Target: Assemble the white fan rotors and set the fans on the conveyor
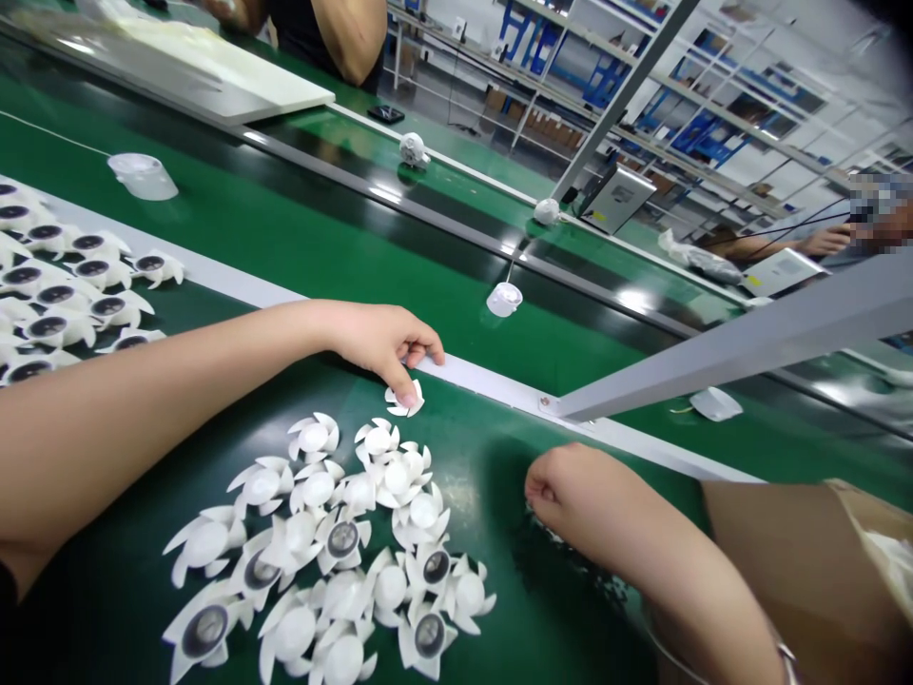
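My left hand [385, 342] reaches across the green table and its fingertips pinch a small white fan impeller [403, 402] lying by the grey rail. A loose heap of several white impellers [335, 542] lies just below it, some face up, some showing a dark hub. My right hand [571, 490] rests on the green surface to the right of the heap, fingers curled into a fist; I see nothing in it.
Rows of more impellers [64, 295] lie at the far left. A cardboard box [806, 561] stands at the lower right. A grey bar [748, 342] slants over the rail. On the conveyor beyond sit white parts [504, 299]. Another person's arm [349, 38] is at the top.
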A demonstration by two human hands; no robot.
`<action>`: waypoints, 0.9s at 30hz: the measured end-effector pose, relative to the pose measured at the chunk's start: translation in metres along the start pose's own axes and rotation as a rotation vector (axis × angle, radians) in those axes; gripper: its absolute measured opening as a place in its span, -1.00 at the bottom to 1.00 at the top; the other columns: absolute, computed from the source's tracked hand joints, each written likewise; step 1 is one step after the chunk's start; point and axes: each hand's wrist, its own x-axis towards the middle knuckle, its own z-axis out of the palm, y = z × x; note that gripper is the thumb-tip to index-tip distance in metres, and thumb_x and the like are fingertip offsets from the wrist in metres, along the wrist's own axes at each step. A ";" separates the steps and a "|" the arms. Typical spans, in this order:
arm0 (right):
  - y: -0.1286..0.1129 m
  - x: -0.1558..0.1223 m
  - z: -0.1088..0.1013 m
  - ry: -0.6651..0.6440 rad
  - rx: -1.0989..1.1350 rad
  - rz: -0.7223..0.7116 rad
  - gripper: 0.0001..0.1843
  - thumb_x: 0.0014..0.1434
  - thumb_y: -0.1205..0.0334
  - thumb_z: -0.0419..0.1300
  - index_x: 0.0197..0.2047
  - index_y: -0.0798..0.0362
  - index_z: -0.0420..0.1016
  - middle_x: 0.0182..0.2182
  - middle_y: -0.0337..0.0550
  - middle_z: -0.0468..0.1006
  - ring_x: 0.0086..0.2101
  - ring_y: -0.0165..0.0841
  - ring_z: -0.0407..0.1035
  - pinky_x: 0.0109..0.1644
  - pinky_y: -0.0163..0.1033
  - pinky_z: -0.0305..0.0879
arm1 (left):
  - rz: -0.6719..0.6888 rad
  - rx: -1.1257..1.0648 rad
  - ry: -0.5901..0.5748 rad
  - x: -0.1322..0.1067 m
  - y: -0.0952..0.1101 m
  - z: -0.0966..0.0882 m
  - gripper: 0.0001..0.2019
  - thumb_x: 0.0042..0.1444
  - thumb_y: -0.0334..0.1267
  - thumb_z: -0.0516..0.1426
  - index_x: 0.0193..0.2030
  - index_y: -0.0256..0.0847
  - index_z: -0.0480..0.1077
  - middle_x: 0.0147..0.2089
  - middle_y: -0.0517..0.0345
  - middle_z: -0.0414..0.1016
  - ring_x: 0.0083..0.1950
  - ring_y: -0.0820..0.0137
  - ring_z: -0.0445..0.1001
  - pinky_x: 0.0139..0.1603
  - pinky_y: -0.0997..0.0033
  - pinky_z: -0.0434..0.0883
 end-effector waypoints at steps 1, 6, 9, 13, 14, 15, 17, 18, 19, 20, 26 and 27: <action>-0.003 0.000 -0.002 -0.041 -0.020 0.034 -0.74 0.00 0.50 0.10 -0.64 0.05 0.36 -0.62 -0.20 0.43 -0.64 -0.49 0.05 -0.55 -0.29 -0.09 | 0.001 -0.001 0.006 0.000 0.000 0.000 -0.27 -0.15 0.17 0.35 0.17 -0.08 0.41 -0.26 0.27 0.41 -0.37 0.49 0.32 -0.37 0.50 0.17; -0.027 -0.002 -0.015 -0.183 -0.161 0.161 -0.74 0.10 0.49 0.10 -0.50 0.07 0.55 -0.47 -0.07 0.56 -0.48 -0.33 0.37 -0.45 -0.24 -0.04 | -0.004 -0.023 0.025 0.002 0.001 0.002 -0.32 -0.07 0.18 0.30 0.16 -0.12 0.41 -0.31 0.27 0.43 -0.41 0.49 0.31 -0.39 0.48 0.15; -0.043 -0.002 -0.016 -0.226 -0.229 0.225 -0.72 0.10 0.55 0.10 -0.42 0.11 0.60 -0.43 0.01 0.59 -0.42 -0.23 0.48 -0.44 -0.22 -0.03 | -0.002 -0.027 0.031 0.001 0.001 0.002 -0.32 -0.07 0.18 0.31 0.15 -0.12 0.41 -0.31 0.26 0.44 -0.41 0.49 0.32 -0.39 0.48 0.15; -0.054 0.000 -0.013 -0.251 -0.218 0.310 -0.69 0.05 0.61 0.11 -0.40 0.10 0.62 -0.40 0.04 0.61 -0.39 -0.15 0.53 -0.44 -0.21 0.09 | 0.003 0.006 0.070 0.002 0.003 0.005 -0.37 -0.04 0.18 0.30 0.10 -0.12 0.44 -0.35 0.29 0.43 -0.43 0.50 0.33 -0.40 0.49 0.15; -0.055 0.000 -0.013 -0.240 -0.212 0.316 -0.69 0.05 0.61 0.11 -0.39 0.10 0.63 -0.40 0.04 0.62 -0.39 -0.14 0.53 -0.43 -0.21 0.12 | -0.004 0.021 0.099 0.003 0.004 0.007 -0.40 -0.03 0.18 0.29 0.08 -0.12 0.45 -0.35 0.29 0.43 -0.43 0.50 0.34 -0.40 0.49 0.15; -0.055 0.000 -0.012 -0.222 -0.210 0.316 -0.69 0.05 0.61 0.11 -0.38 0.10 0.63 -0.40 0.04 0.62 -0.39 -0.14 0.54 -0.43 -0.21 0.15 | -0.015 0.042 0.137 0.003 0.005 0.009 -0.42 -0.01 0.19 0.27 0.06 -0.11 0.46 -0.36 0.29 0.44 -0.43 0.50 0.35 -0.40 0.49 0.15; -0.055 -0.001 -0.012 -0.183 -0.206 0.302 -0.68 0.05 0.62 0.10 -0.38 0.12 0.63 -0.42 0.06 0.61 -0.38 -0.13 0.55 -0.42 -0.21 0.20 | -0.043 0.091 0.218 0.003 0.008 0.015 -0.45 0.01 0.23 0.23 0.02 -0.10 0.47 -0.35 0.27 0.45 -0.41 0.48 0.38 -0.42 0.49 0.14; -0.055 -0.001 -0.011 -0.163 -0.202 0.294 -0.68 0.04 0.62 0.10 -0.38 0.13 0.63 -0.43 0.07 0.61 -0.37 -0.12 0.56 -0.42 -0.21 0.21 | -0.051 0.116 0.244 0.003 0.010 0.017 -0.45 0.03 0.25 0.21 0.02 -0.09 0.47 -0.34 0.26 0.47 -0.40 0.46 0.39 -0.43 0.48 0.13; -0.054 -0.001 -0.009 -0.147 -0.197 0.288 -0.68 0.04 0.62 0.10 -0.40 0.13 0.63 -0.43 0.08 0.61 -0.37 -0.12 0.56 -0.42 -0.21 0.22 | -0.053 0.136 0.256 0.002 0.012 0.019 -0.44 0.04 0.27 0.20 0.04 -0.08 0.47 -0.32 0.24 0.48 -0.39 0.45 0.40 -0.43 0.48 0.12; -0.053 -0.001 -0.007 -0.135 -0.190 0.285 -0.69 0.03 0.62 0.11 -0.42 0.12 0.63 -0.43 0.08 0.61 -0.36 -0.11 0.56 -0.42 -0.21 0.22 | -0.048 0.151 0.253 0.001 0.013 0.019 -0.42 0.04 0.28 0.19 0.05 -0.08 0.46 -0.31 0.23 0.49 -0.38 0.44 0.41 -0.43 0.48 0.12; -0.033 0.002 0.002 0.027 -0.165 0.218 -0.76 0.04 0.55 0.10 -0.50 0.07 0.48 -0.48 -0.07 0.55 -0.43 -0.23 0.49 -0.45 -0.25 0.08 | 0.068 0.097 0.146 -0.004 0.015 0.014 -0.41 -0.16 0.14 0.37 0.01 -0.06 0.52 -0.23 0.27 0.55 -0.29 0.46 0.46 -0.36 0.52 0.20; -0.028 0.004 0.001 0.084 -0.119 0.165 -0.78 0.06 0.51 0.10 -0.50 0.06 0.44 -0.50 -0.12 0.53 -0.46 -0.27 0.45 -0.45 -0.25 0.07 | 0.080 0.076 0.144 -0.003 0.016 0.015 -0.48 -0.14 0.09 0.37 -0.03 -0.06 0.54 -0.23 0.29 0.56 -0.29 0.48 0.46 -0.37 0.52 0.20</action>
